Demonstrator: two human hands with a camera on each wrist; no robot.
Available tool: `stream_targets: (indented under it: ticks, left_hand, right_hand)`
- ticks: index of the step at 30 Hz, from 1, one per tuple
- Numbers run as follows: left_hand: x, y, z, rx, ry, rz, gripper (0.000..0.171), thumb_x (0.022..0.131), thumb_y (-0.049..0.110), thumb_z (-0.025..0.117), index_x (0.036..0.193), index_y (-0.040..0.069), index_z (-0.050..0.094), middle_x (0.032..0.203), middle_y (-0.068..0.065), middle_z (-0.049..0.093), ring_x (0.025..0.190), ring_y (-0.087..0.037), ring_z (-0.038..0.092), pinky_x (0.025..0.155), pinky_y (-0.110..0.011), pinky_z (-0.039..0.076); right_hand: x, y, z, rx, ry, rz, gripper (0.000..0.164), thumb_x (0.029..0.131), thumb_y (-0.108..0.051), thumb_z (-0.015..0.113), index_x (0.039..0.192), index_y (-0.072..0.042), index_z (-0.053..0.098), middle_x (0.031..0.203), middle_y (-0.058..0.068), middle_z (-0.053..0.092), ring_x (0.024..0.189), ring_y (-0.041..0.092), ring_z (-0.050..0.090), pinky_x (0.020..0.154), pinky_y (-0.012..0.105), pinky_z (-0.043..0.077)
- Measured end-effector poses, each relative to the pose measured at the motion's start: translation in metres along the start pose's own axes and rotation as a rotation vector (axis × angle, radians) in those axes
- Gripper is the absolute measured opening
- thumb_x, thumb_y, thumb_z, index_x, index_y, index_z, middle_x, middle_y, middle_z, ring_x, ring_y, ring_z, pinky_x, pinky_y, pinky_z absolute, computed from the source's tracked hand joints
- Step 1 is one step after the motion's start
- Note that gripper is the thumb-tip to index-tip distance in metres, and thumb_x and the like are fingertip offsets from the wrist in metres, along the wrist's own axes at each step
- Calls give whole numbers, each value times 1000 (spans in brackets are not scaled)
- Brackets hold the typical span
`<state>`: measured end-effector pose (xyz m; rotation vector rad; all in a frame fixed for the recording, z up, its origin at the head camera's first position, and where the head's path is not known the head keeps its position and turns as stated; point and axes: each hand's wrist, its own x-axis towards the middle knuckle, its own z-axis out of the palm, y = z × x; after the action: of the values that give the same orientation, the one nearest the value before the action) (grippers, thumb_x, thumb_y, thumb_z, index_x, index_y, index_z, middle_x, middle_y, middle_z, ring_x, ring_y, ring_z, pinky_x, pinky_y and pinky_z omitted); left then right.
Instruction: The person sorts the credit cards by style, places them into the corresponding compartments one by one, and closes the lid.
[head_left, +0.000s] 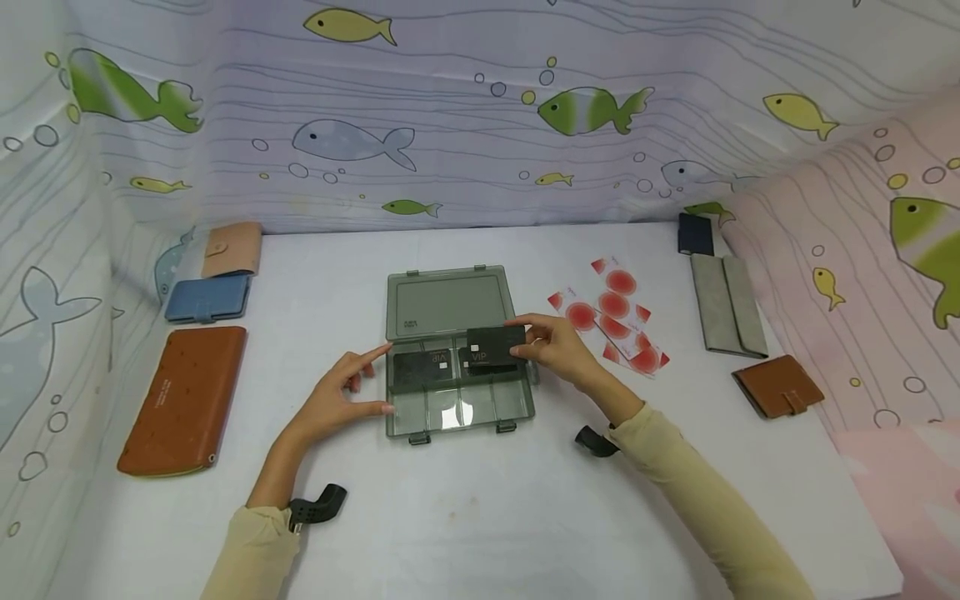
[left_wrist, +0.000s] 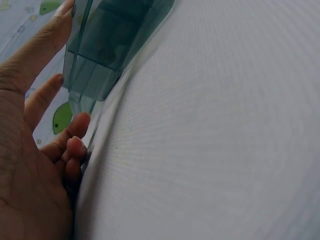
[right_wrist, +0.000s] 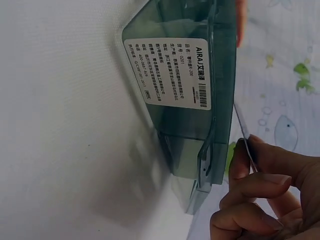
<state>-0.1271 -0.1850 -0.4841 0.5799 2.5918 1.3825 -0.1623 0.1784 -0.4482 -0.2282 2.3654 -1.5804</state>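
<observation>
Left hand spread, touching left side of translucent green box, right hand pinching a card — black (lettered VIP)

Soft, even light with a patch of hard glare

In the head view, the table under a smooth white cloth is bright and evenly lit, shadows faint and soft-edged. Two white reflections glare in the near compartments of the translucent grey-green plastic box, suggesting light from above. Small lettering on its lid is too soft to read. Both wrist views look dimmer and greyer. The right one shows a diffuse shadow on the cloth beside the box; the white rectangular printed label is fairly sharp, the pale fish-patterned fabric curtain blurred.
</observation>
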Motion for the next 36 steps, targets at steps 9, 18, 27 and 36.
stream_targets:
  ticks: [9,18,27,36]
  left_hand:
    - [2,-26,5,7,2,-14,91,71,25,90,150,31,45,102,-3,46,78,-13,32,70,-31,31]
    - [2,-25,5,4,2,-20,91,72,25,90,150,33,45,102,-1,46,79,-13,32,71,-31,30]
    - [1,-25,5,2,5,-24,91,72,25,90,150,32,45,102,-1,46,79,-14,32,70,-31,30]
    - [1,-26,6,0,10,-18,90,72,25,90,150,31,45,102,-1,46,78,-14,32,70,-31,30]
  right_hand:
    - [7,-2,10,-269,-12,-114,38,84,-3,76,121,-7,70,73,2,51,61,14,40,54,25,31]
    - [1,-11,11,-359,26,-37,39,86,-15,76,125,-11,69,83,4,72,60,13,50,52,26,35]
    - [-8,-3,-14,-291,135,-37,36,84,-17,79,118,-6,72,82,8,73,58,18,52,51,27,41]
    - [6,40,-62,-325,254,94,50,83,-26,82,125,-3,67,91,13,63,81,23,53,63,28,43]
